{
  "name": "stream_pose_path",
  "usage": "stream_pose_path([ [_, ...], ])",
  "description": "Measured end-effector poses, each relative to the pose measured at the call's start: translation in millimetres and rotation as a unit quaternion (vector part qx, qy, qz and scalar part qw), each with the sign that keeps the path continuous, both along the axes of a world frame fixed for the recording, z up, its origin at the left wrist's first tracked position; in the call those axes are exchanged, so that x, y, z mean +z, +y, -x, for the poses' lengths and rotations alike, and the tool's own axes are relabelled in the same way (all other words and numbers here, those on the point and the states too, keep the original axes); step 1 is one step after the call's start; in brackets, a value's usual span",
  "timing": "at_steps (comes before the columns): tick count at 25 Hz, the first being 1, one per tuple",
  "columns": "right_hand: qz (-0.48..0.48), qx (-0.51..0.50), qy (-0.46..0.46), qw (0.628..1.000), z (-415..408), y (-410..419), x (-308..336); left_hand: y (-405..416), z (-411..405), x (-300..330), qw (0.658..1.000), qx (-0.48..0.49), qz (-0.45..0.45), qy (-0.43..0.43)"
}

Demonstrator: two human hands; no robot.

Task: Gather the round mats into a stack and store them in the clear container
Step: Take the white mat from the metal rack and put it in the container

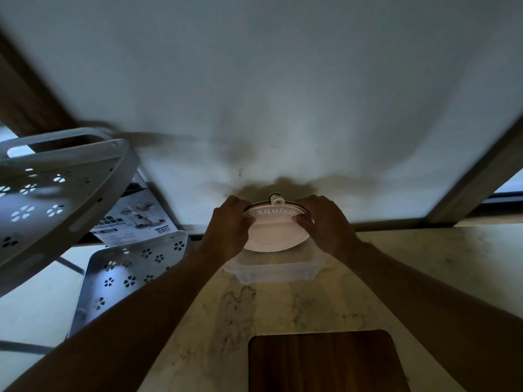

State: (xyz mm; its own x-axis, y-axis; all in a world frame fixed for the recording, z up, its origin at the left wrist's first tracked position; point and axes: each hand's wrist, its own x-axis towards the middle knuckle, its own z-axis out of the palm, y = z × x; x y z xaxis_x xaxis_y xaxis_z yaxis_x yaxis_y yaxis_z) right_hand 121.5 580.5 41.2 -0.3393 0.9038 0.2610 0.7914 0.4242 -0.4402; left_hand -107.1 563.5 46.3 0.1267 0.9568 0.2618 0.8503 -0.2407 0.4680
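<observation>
A stack of pale pink round mats (pixel 274 236) is held tilted over the clear container (pixel 271 271), which sits on the marble counter near the wall. The top mat has a dark rim, white lettering and a small tab at its far edge. My left hand (pixel 229 224) grips the stack's left edge and my right hand (pixel 325 222) grips its right edge. The stack's near edge dips into the container's opening. The scene is dim.
A dark wooden cutting board (pixel 322 360) lies at the near edge of the marble counter (pixel 410 264). To the left stands a white perforated rack (pixel 56 199) with a flower-pattern panel (pixel 133 273) and a printed box (pixel 135 219). A white wall rises behind.
</observation>
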Motion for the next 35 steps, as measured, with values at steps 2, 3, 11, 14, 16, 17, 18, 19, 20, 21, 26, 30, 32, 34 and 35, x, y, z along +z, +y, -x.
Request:
stream_pose_path([
  [2, -0.004, 0.007, -0.003, 1.000, 0.7, 1.8, 3.5, 1.5, -2.3, 2.3, 1.000, 0.023, 0.003, -0.022],
  [3, -0.014, 0.011, -0.002, 1.000, -0.9, 3.8, 6.6, 2.5, -1.6, 3.7, 0.999, 0.026, -0.007, -0.031],
  [11, -0.025, 0.004, 0.018, 1.000, -4.9, 3.9, 0.4, 4.2, -2.1, -3.0, 1.000, -0.001, -0.008, 0.012],
  [14, -0.045, -0.013, 0.054, 0.997, -6.8, 3.5, -1.7, 5.1, -0.5, -1.7, 0.999, -0.019, -0.032, 0.032],
  [16, -0.029, -0.010, 0.043, 0.999, -1.7, -1.1, -6.0, 4.6, -2.2, -4.5, 0.998, -0.016, -0.004, 0.064],
  [17, -0.024, 0.000, 0.034, 0.999, 0.9, -2.3, -7.0, 4.2, -2.4, -4.8, 0.998, -0.009, 0.009, 0.062],
  [18, -0.025, 0.007, 0.030, 0.999, 1.8, -1.5, -6.8, 4.7, -1.6, -4.4, 0.999, -0.003, 0.012, 0.048],
  [19, -0.031, 0.011, 0.033, 0.999, 0.9, 0.2, -5.5, 5.0, 0.5, -4.0, 1.000, -0.002, 0.004, 0.029],
  [20, -0.037, 0.012, 0.041, 0.998, -1.1, 1.7, -3.6, 4.4, 3.0, -3.1, 1.000, -0.004, -0.012, 0.013],
  [21, -0.042, 0.010, 0.047, 0.998, -3.1, 1.9, -2.8, 3.1, 5.2, -2.6, 1.000, -0.010, -0.026, 0.004],
  [26, -0.026, 0.015, 0.014, 0.999, -3.7, 0.7, -6.3, 2.1, -0.1, -6.7, 1.000, -0.010, 0.005, 0.011],
  [30, -0.047, 0.026, 0.021, 0.998, -8.6, 3.1, -1.1, 3.4, 3.1, -6.0, 1.000, -0.001, -0.024, -0.014],
  [32, -0.036, 0.038, 0.006, 0.999, -9.3, 2.8, -4.0, 3.3, 2.2, -7.6, 1.000, -0.002, -0.010, 0.006],
  [34, -0.018, 0.038, -0.010, 0.999, -8.8, 3.3, -5.2, 3.1, -1.9, -8.1, 1.000, 0.013, 0.019, 0.004],
  [35, -0.013, 0.036, -0.012, 0.999, -8.3, 4.1, -3.8, 4.0, -3.4, -6.9, 1.000, 0.019, 0.022, -0.003],
])
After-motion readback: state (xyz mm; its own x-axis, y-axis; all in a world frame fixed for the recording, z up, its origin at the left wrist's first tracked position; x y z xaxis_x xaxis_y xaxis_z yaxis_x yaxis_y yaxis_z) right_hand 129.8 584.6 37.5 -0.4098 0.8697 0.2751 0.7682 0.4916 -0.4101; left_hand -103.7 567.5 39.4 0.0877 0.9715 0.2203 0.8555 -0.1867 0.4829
